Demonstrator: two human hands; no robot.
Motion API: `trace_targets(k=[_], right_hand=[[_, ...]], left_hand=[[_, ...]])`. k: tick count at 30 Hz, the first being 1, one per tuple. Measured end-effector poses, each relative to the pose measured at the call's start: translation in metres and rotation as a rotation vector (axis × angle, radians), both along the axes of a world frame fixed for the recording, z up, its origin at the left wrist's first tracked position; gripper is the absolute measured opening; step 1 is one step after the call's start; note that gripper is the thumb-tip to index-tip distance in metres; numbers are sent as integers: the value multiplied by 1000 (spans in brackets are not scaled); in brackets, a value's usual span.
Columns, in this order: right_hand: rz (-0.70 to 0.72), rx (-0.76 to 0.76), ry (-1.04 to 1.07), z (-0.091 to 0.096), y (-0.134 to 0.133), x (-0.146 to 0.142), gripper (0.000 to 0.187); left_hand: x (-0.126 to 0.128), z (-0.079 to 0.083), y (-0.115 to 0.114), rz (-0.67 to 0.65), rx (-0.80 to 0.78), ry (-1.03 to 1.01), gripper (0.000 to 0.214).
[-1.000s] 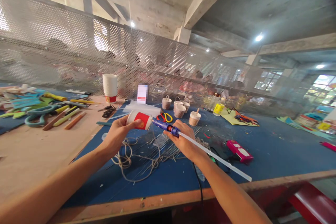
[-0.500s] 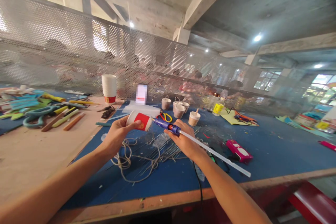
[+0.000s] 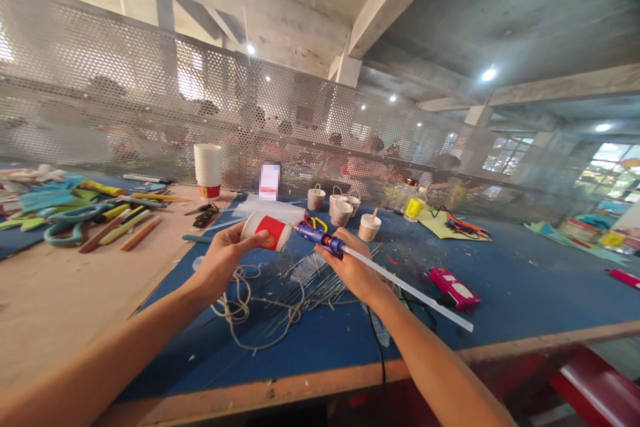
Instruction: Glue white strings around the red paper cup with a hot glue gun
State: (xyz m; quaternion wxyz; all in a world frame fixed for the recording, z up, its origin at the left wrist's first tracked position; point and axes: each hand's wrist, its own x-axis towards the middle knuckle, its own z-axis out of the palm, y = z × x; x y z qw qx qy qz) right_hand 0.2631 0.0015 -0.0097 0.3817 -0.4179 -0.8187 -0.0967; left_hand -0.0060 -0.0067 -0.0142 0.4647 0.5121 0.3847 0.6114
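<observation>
My left hand (image 3: 220, 263) is closed round a white paper cup with a red band (image 3: 267, 229), held on its side above the blue table mat (image 3: 525, 287). My right hand (image 3: 353, 267) grips a blue glue gun (image 3: 320, 238). The gun's nozzle touches the cup's bottom end. A long clear glue stick (image 3: 410, 290) juts from the back of the gun toward the lower right. A black cord (image 3: 377, 340) drops from my right hand over the table's front edge. Loose twine (image 3: 245, 307) lies on the mat under both hands.
Small twine-wrapped cups (image 3: 343, 208) stand behind my hands, with a stack of paper cups (image 3: 208, 170) at the back left. Scissors, pencils and sticks (image 3: 100, 213) lie left on bare wood. A pink tool (image 3: 454, 288) rests right. A perforated metal screen (image 3: 150, 107) walls the far side; people sit beyond it.
Both hands with the cup and glue gun stay almost still; the view has shifted slightly, and the glue stick's end sits a little higher.
</observation>
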Motion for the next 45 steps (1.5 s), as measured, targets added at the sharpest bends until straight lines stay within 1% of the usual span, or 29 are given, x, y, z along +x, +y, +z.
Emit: trace_targets(k=[2,4,7,10,13,15,16,19,22,27,31,38,41,45], right_hand=[[18,-28,59,-1,2,0,29],[53,-117,161,-2,4,0,31],[91,-366,331,-3,10,0,35],[78,-624,534,-6,19,2,36],[132,-864,789,-12,30,5,24],[179,-975,886,-15,35,6,19],[192,-1006,909,-16,36,6,18],[178,-1029,926,-18,39,7,18],[124,-1019,917,-20,42,10,22],[33,-964,843,-26,51,17,30],[-14,-987,784,-30,53,19,34],[-56,-1067,658,-23,46,22,47],[-68,-1073,607,-21,46,25,47],[-89,-1039,550,-19,46,28,45]], left_hand=[[1,2,0,1,6,-16,32],[2,3,0,9,13,-40,33],[3,6,0,27,6,-85,34],[3,7,2,43,-22,-134,33],[2,8,2,39,-35,-172,30],[1,8,2,31,-36,-185,28],[0,8,2,28,-36,-190,28],[0,8,2,21,-33,-195,29],[-1,8,3,34,-30,-195,29],[-2,6,6,53,-40,-190,27],[-3,5,7,35,-37,-209,22],[-2,5,6,21,-18,-202,22],[-2,6,6,27,-20,-196,23],[-2,5,6,30,-31,-201,24]])
